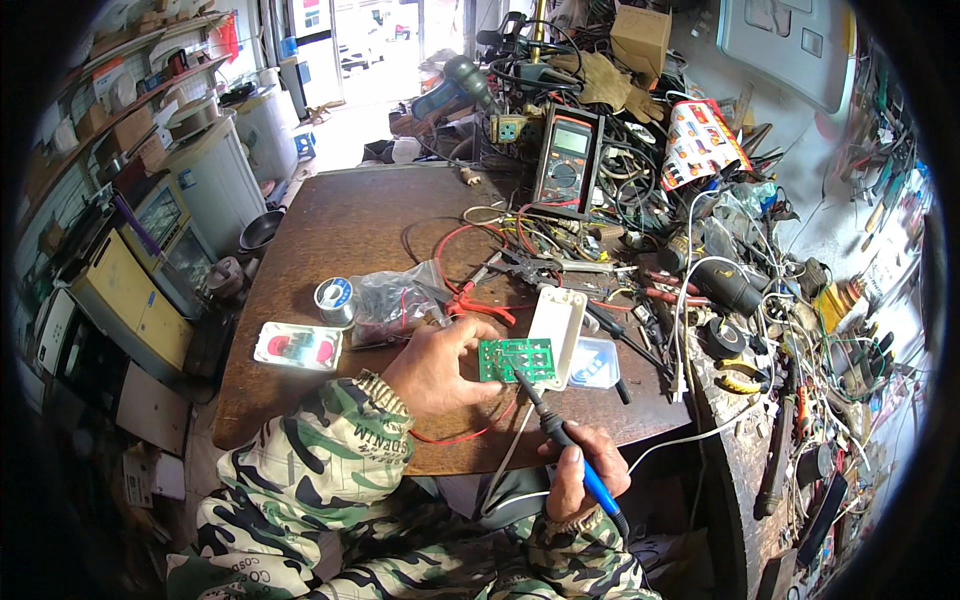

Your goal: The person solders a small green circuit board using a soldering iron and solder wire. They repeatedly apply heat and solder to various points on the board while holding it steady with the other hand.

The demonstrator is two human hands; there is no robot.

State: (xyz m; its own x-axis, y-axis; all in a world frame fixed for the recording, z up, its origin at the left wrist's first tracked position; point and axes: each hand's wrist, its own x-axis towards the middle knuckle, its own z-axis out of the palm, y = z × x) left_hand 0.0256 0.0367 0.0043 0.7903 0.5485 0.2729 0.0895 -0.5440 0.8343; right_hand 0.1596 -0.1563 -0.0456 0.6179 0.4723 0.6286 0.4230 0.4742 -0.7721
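Left grip [437, 368] pinches the green circuit board [530, 361] by its left edge, right grip [588, 468] clasping a soldering iron [600, 490].

I log the solder spool [335, 299] on the table's [330, 220] left, plastic bag [395, 302] just right of it, shallow tray [264, 334] before it and further left. Circuit board [516, 362] between left hand [437, 368] and casing [553, 325]. I note pliers [540, 268] behind the casing, multimeter [567, 165] behind those.
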